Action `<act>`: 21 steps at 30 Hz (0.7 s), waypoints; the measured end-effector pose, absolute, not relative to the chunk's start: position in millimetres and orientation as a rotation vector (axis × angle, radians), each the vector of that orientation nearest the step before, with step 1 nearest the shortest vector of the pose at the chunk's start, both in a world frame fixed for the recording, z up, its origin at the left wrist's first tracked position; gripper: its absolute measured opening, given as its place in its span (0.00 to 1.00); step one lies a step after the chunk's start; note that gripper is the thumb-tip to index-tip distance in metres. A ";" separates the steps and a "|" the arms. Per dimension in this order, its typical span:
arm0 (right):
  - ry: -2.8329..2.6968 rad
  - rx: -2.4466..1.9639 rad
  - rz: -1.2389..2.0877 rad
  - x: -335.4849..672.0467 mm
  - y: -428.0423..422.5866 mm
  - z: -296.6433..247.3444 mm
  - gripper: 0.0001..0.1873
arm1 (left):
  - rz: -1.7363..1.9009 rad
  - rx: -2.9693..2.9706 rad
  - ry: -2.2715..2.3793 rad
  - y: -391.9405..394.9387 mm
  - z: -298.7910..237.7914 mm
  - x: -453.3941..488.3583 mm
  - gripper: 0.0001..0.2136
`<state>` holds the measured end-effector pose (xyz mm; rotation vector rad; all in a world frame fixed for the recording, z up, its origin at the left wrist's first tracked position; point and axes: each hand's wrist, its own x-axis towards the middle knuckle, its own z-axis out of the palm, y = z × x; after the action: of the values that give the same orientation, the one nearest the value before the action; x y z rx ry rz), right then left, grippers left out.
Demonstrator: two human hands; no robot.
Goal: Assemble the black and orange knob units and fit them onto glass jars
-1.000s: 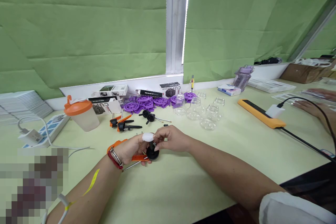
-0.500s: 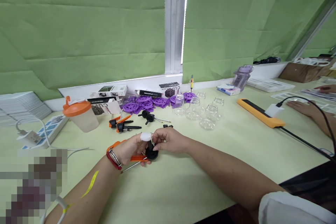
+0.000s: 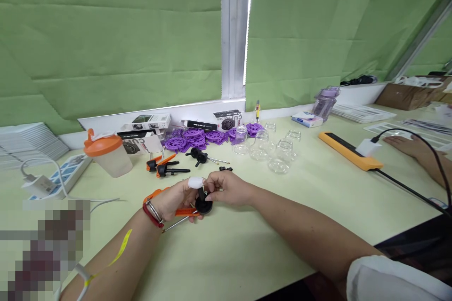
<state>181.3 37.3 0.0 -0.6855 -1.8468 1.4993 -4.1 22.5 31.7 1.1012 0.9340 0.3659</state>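
Observation:
My left hand (image 3: 176, 197), its thumb wrapped in a white bandage, closes around an orange-and-black part with a thin metal rod (image 3: 176, 224) sticking out toward me. At its right end sits a round black disc with a short stem (image 3: 204, 204). My right hand (image 3: 224, 188) pinches at that stem, thumb and fingers together; whatever lies between the fingertips is too small to make out. Just beyond my hands lie small black pieces (image 3: 226, 169). Similar orange-and-black parts (image 3: 165, 168) and black parts with metal rods (image 3: 200, 156) rest farther back.
Purple wheel-shaped parts (image 3: 194, 138) are piled by cup holder boxes (image 3: 141, 142). Several clear glass jars (image 3: 280, 155) stand right of them. An orange-lidded shaker (image 3: 113, 157) and white power strip (image 3: 70, 174) are left; a yellow power strip (image 3: 348, 153) and another person's hand (image 3: 400, 145) are right.
My hands stay in nearly the same place, still working at the black stem. At the far right, the other person's upper hand has gone out of view.

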 end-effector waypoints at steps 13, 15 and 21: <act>-1.834 -0.683 1.517 180.8 38.5 -2.1 0.14 | 0.343 1.114 0.910 23.5 31.5 -4.7 0.22; -1.835 -0.687 1.520 180.8 39.1 -3.0 0.15 | 0.348 1.111 0.905 23.3 31.5 -4.7 0.22; -1.815 -0.694 1.553 180.6 39.6 -3.4 0.16 | 0.351 1.104 0.905 22.8 32.3 -4.0 0.23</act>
<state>180.6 39.6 -3.4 -0.6943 -1.8149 1.5526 -4.0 22.8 32.3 1.1040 0.9045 0.3507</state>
